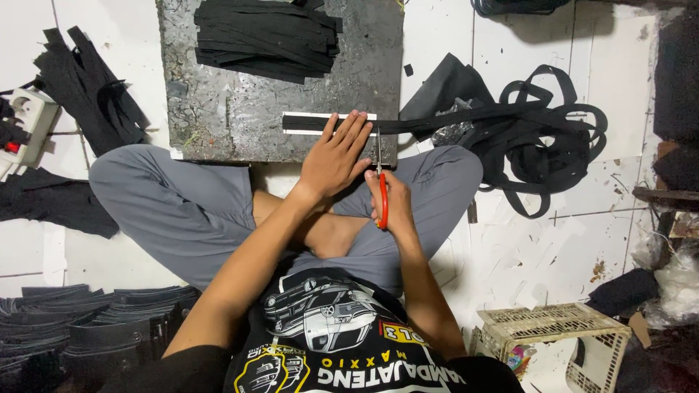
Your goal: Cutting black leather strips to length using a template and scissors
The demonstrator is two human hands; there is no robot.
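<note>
Left hand (336, 156) presses the long black fabric strap (466, 120) flat – right hand (387, 198) grips red-handled scissors (381, 182) (cut pile (266, 36) stacked, loops (553, 138) uncut).

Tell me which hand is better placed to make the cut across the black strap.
Right. The right hand holds the scissors, their blades at the strap just beside the left hand, which lies flat pinning the strap to the slab.

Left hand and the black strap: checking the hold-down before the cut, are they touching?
Touching. The head view shows the left hand pressed flat on the black strap, fingers lying across it on the grey board.
</note>
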